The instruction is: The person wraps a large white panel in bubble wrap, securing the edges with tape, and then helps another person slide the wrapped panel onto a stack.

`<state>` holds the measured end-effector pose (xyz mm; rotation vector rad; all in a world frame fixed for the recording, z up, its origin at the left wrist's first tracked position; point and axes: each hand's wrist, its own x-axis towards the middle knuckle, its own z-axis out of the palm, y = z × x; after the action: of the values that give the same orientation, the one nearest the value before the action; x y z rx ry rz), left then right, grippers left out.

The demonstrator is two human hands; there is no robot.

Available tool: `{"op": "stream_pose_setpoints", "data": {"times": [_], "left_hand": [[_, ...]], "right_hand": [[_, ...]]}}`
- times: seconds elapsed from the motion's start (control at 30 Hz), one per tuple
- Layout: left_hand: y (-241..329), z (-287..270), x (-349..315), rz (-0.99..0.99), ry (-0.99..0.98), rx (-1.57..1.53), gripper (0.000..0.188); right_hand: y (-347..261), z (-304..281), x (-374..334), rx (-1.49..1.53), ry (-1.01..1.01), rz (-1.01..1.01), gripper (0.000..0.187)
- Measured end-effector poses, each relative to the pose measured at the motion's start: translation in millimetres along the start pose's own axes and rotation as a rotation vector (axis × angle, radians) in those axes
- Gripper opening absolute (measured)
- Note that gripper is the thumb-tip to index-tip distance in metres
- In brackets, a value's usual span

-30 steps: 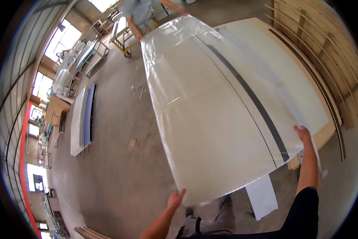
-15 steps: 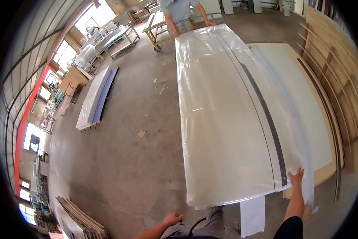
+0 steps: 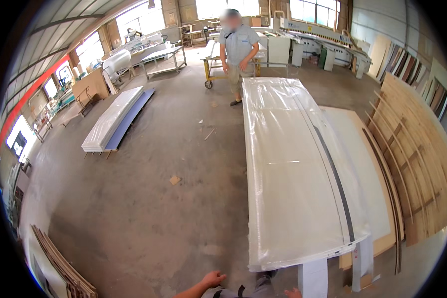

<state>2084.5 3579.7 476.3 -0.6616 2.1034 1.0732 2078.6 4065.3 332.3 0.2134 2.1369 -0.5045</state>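
Note:
A large white panel [image 3: 293,198], wrapped in clear plastic film and marked by a dark lengthwise strip [image 3: 335,184], lies flat in front of me, slightly to the right. Its near edge is just ahead of my body. Below and left of that edge, my left hand [image 3: 213,279] hangs free with loosely extended fingers and nothing in it. Only part of my right hand [image 3: 293,293] shows at the lower rim, near a white slab [image 3: 313,280] that sticks out beneath the panel. That hand appears empty, fingers apart, touching no panel.
A co-worker [image 3: 241,47] stands beyond the panel's far end, hands off it. More boards [image 3: 355,129] and a wooden pallet-like frame [image 3: 417,164] stand to the right. Wrapped panels [image 3: 115,116] lie on the floor at left; sheets [image 3: 59,263] lean at lower left.
My right hand has left the panel's near right corner and dropped to my side. The co-worker has let go of the far end and straightened. The panel sits lower; my view has tilted up.

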Motion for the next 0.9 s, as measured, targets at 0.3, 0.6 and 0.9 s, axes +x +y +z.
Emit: {"op": "stream_pose_setpoints", "data": {"times": [0.3,0.6,0.9], "left_hand": [[-233.7,-35.7,-6.8,-0.15,0.333,-0.192,0.066],[-436.5,19.4,-77.7,-0.403,0.505,-0.647,0.049],[-367.6,-35.5,-39.3,-0.386,0.261,-0.769,0.047]], "right_hand": [[-72.2,-23.2,33.0,-0.665,-0.139,-0.272,0.054],[-360.0,-54.9,15.1,-0.355,0.233,-0.551,0.041],[-488.7,18.5,56.6,0.004,-0.159,-0.134,0.038]]}}
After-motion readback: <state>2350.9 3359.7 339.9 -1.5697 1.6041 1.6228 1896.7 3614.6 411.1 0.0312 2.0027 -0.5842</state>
